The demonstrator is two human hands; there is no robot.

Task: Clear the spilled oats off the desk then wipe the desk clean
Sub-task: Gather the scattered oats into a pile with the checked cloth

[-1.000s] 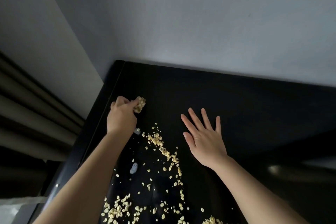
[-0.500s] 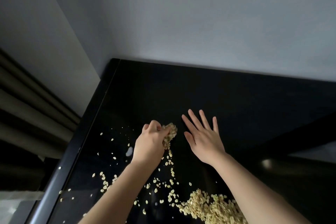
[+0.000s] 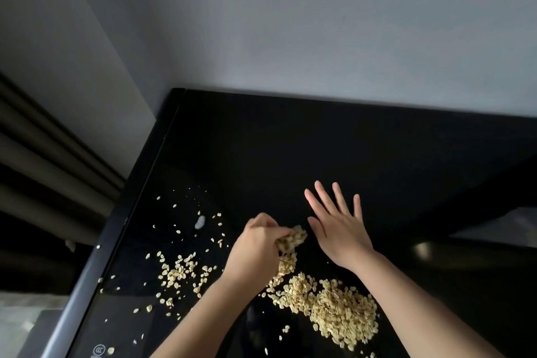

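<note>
Pale oats lie spilled on the glossy black desk [image 3: 290, 148]. A thick heap of oats [image 3: 337, 308] sits near the front between my forearms, and scattered flakes [image 3: 180, 273] spread toward the desk's left edge. My left hand [image 3: 255, 247] is curled, with a clump of oats [image 3: 292, 240] at its fingertips, dragging them along the surface. My right hand [image 3: 337, 227] lies flat on the desk just right of that clump, fingers straight and spread, palm down.
The desk stands in a corner against grey walls [image 3: 290, 23]. Its left edge [image 3: 116, 241] drops off beside dark curtains [image 3: 43, 168]. A small pale smear [image 3: 200, 221] marks the desk among the flakes. A round sticker [image 3: 99, 350] sits at the front left.
My left hand has swept from the far left part of the desk toward the middle and nearer to me, pulling oats along. The view tilted down, revealing the heap. My right hand stayed flat.
</note>
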